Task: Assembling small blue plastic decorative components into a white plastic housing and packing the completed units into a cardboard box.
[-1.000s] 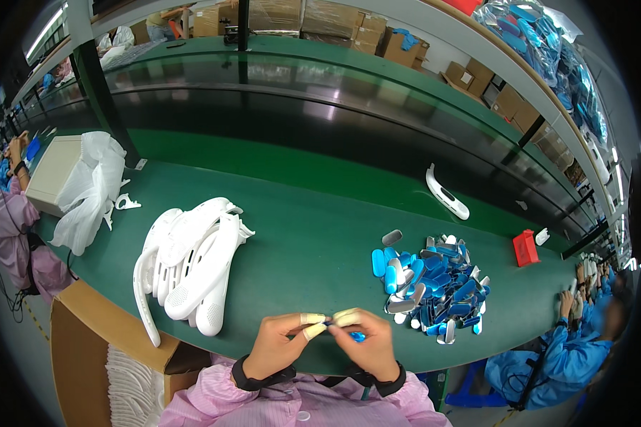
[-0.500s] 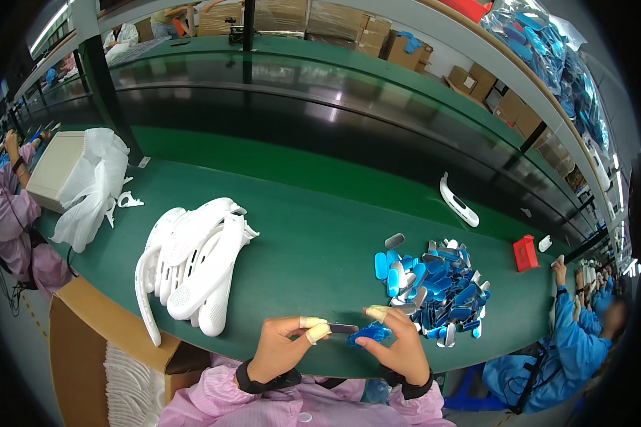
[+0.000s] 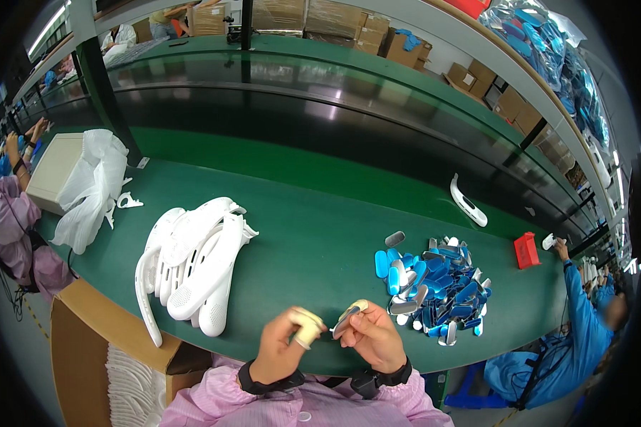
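Observation:
My right hand (image 3: 377,340) pinches a small oval silver plate (image 3: 344,320) between thumb and fingers, tilted up above the near edge of the table. Close beside the plate is my left hand (image 3: 280,347), its thumb and forefinger pressed together; motion blurs their tips, and I cannot make out whether anything is between them. Pale finger covers show on both hands, and dark bands circle both wrists. To the right of my hands lies a heap of oval plates (image 3: 441,288), some blue-faced and others silver. A stack of white curved perforated shells (image 3: 199,267) lies to the left.
An open cardboard box (image 3: 85,341) holding white parts stands at the near left. A white curved piece (image 3: 468,203) lies by the dark conveyor (image 3: 377,135). A red bin (image 3: 526,251) stands far right, near a co-worker in blue (image 3: 573,334). Another person in pink (image 3: 11,220) sits left.
The silver plate has passed from my left hand to my right. The crumpled blue piece no longer shows in my right hand. The white curved piece by the conveyor has shifted right.

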Demonstrator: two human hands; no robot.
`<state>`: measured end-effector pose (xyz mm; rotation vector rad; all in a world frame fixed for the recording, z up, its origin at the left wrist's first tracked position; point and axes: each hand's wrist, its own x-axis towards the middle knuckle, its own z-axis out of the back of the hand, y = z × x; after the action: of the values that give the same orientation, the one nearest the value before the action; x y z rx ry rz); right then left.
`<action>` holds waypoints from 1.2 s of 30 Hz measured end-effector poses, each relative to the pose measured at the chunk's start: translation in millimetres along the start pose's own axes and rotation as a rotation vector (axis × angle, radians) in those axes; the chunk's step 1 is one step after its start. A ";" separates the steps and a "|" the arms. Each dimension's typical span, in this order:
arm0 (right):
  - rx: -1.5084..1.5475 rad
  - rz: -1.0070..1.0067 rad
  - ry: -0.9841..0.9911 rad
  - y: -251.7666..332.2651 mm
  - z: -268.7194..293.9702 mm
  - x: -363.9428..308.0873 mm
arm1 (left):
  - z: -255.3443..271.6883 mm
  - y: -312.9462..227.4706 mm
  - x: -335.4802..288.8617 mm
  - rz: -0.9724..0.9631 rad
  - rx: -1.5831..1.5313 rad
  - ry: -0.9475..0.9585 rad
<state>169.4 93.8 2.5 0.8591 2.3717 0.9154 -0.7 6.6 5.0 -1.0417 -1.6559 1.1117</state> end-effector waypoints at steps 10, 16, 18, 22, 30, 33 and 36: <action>-0.032 0.047 -0.091 5.2 2.9 -2.8 | 20.9 11.1 9.4 -0.188 0.659 0.101; -0.342 0.246 -0.260 17.6 -5.9 -4.1 | 43.7 -35.6 24.9 -0.087 1.402 -0.224; -0.404 0.308 -0.296 15.6 -3.1 -1.9 | 68.9 -25.7 25.0 -0.076 1.527 -0.333; -0.439 0.373 -0.326 18.3 -5.6 -1.1 | 88.3 -22.6 20.6 0.171 1.501 -0.392; -0.367 0.337 -0.229 27.5 -19.1 -6.0 | 69.8 -54.4 15.9 -0.023 0.790 -0.472; -0.279 0.305 -0.128 30.4 -26.0 -10.8 | 52.6 -61.8 6.2 0.060 0.267 -0.386; -0.263 0.262 -0.045 31.0 -30.4 -11.9 | 41.3 -44.9 4.5 0.126 0.118 -0.236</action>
<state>171.5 90.7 47.3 1.0842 2.0709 1.2625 -48.5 -10.2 39.1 -0.9790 -1.7014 1.4440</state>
